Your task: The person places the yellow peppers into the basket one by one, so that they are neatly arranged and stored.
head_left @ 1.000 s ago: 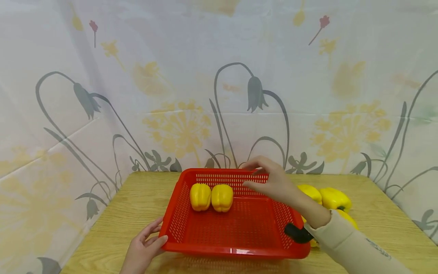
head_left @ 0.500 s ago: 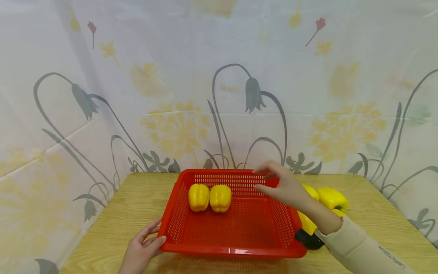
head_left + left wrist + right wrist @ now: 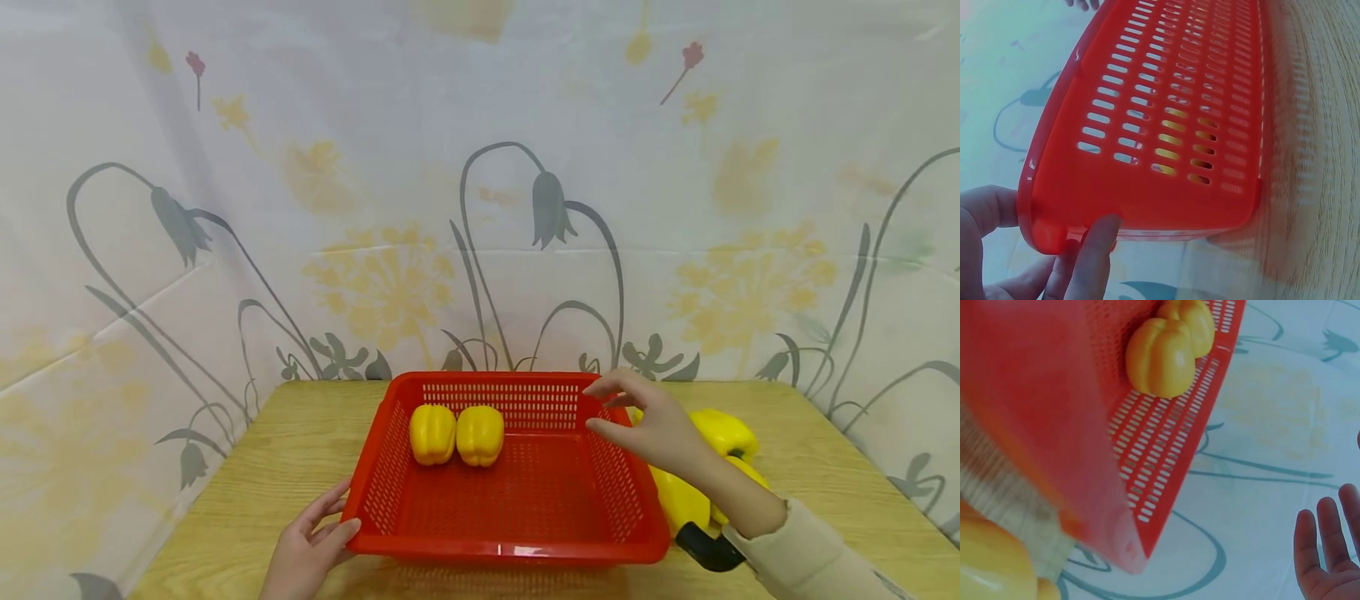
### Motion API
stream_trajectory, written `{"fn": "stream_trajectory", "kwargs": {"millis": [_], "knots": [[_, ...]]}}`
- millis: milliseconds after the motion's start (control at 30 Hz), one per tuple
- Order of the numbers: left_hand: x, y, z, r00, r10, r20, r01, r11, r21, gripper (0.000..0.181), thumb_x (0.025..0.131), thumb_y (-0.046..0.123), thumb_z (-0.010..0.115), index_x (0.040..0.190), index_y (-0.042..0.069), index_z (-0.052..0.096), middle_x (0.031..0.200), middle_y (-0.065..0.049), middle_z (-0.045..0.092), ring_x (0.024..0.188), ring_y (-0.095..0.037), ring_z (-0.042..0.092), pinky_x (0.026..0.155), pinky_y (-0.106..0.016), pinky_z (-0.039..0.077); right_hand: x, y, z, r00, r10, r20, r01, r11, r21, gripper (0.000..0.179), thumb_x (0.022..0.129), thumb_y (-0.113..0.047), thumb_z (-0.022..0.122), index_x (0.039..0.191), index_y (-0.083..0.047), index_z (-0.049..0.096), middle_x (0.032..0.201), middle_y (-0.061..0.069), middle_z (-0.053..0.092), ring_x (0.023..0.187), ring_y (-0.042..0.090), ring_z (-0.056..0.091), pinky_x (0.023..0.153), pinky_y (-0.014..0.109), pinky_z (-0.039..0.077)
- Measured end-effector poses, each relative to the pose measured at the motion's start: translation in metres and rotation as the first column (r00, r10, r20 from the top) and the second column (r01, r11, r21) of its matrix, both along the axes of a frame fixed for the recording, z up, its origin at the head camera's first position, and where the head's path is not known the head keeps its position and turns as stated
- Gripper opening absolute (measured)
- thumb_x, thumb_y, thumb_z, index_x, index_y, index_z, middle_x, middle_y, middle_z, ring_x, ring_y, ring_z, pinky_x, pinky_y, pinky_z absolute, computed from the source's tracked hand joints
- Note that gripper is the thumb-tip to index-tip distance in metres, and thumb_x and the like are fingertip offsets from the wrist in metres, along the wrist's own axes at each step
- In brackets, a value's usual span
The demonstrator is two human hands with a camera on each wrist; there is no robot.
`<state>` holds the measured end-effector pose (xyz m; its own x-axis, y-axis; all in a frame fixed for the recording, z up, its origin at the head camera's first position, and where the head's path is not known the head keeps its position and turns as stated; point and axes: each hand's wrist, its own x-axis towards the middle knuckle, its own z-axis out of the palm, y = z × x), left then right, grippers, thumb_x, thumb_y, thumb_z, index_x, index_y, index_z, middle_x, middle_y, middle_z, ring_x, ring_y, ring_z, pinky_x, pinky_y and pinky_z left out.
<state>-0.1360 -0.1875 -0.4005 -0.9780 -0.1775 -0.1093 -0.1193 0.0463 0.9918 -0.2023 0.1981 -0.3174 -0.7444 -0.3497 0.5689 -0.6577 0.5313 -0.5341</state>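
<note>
A red plastic basket (image 3: 517,500) with slotted walls stands on the table. Two yellow bell peppers, a left one (image 3: 432,435) and a right one (image 3: 480,435), sit side by side at its back left. My left hand (image 3: 309,542) grips the basket's rim at the front left corner, thumb above and fingers on the outside, as the left wrist view (image 3: 1069,250) confirms. Over the basket's right rim hovers my right hand (image 3: 660,429), its fingers apart and nothing between them. In the right wrist view this hand's fingers (image 3: 1335,540) are spread, away from the basket.
More yellow bell peppers lie on the wooden table right of the basket, one (image 3: 723,433) at the back and another (image 3: 681,500) nearer, partly behind my right arm. A floral cloth (image 3: 375,167) hangs behind the table. A black band part (image 3: 708,548) shows below my right wrist.
My right hand has moved to the right, from over the basket's interior to above its right rim. My left hand keeps its hold, and both peppers in the basket stay in place.
</note>
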Motion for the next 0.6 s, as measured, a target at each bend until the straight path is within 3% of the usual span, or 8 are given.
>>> {"fn": "stream_trajectory", "kwargs": {"millis": [200, 333, 600], "knots": [[0.0, 0.0, 0.0, 1.0, 0.007, 0.006, -0.007, 1.0, -0.006, 0.056, 0.086, 0.002, 0.064, 0.137, -0.004, 0.041, 0.118, -0.02, 0.045, 0.091, -0.025, 0.061, 0.07, -0.04, 0.055, 0.004, 0.014, -0.01, 0.999, 0.003, -0.04, -0.004, 1.0, -0.027, 0.031, 0.075, -0.001, 0.075, 0.102, -0.01, 0.063, 0.099, -0.004, 0.058, 0.087, 0.009, 0.057, 0.075, 0.025, 0.053], [0.0, 0.001, 0.001, 1.0, 0.004, 0.006, -0.004, 1.0, 0.0, 0.056, 0.086, 0.002, 0.063, 0.137, -0.004, 0.041, 0.118, -0.02, 0.045, 0.091, -0.025, 0.061, 0.07, -0.04, 0.055, 0.009, 0.025, -0.016, 0.999, -0.046, -0.011, 0.045, 0.998, -0.034, 0.03, 0.076, -0.002, 0.075, 0.102, -0.009, 0.063, 0.097, -0.005, 0.058, 0.087, 0.007, 0.057, 0.075, 0.026, 0.053], [0.0, -0.001, 0.0, 1.0, 0.004, 0.01, -0.004, 1.0, 0.027, 0.057, 0.086, 0.001, 0.063, 0.138, -0.003, 0.04, 0.118, -0.019, 0.046, 0.092, -0.026, 0.061, 0.071, -0.039, 0.055, 0.014, 0.045, -0.029, 0.999, -0.041, -0.018, 0.04, 0.996, -0.078, 0.033, 0.074, 0.004, 0.074, 0.102, -0.006, 0.061, 0.096, -0.005, 0.058, 0.088, 0.007, 0.055, 0.073, 0.018, 0.05]]}}
